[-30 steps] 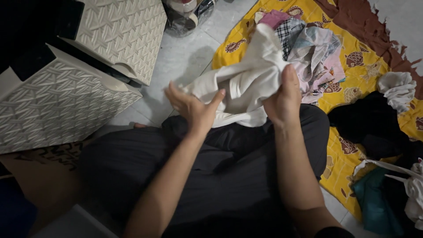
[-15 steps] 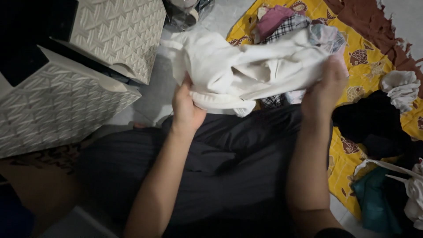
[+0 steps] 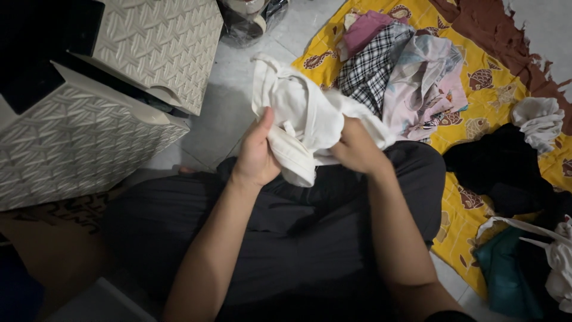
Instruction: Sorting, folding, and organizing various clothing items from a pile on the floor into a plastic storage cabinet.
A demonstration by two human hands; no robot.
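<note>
Both hands hold one bunched white garment (image 3: 301, 110) above my lap. My left hand (image 3: 256, 152) grips its left side, thumb up against the cloth. My right hand (image 3: 356, 149) is closed into the cloth's right side, close to the left hand. Part of the garment hangs down between the hands over my dark trousers (image 3: 310, 220).
A yellow patterned sheet (image 3: 476, 71) on the floor carries a heap of clothes (image 3: 399, 65), among them a checked piece, plus a black garment (image 3: 506, 167) and a white one (image 3: 539, 119). White woven-pattern drawers (image 3: 89, 131) stand pulled out at left. A teal cloth (image 3: 506, 268) lies lower right.
The white garment was bunched, then spread wide between my raised hands. Now both hands have come down and together, gathering it into a bundle.
</note>
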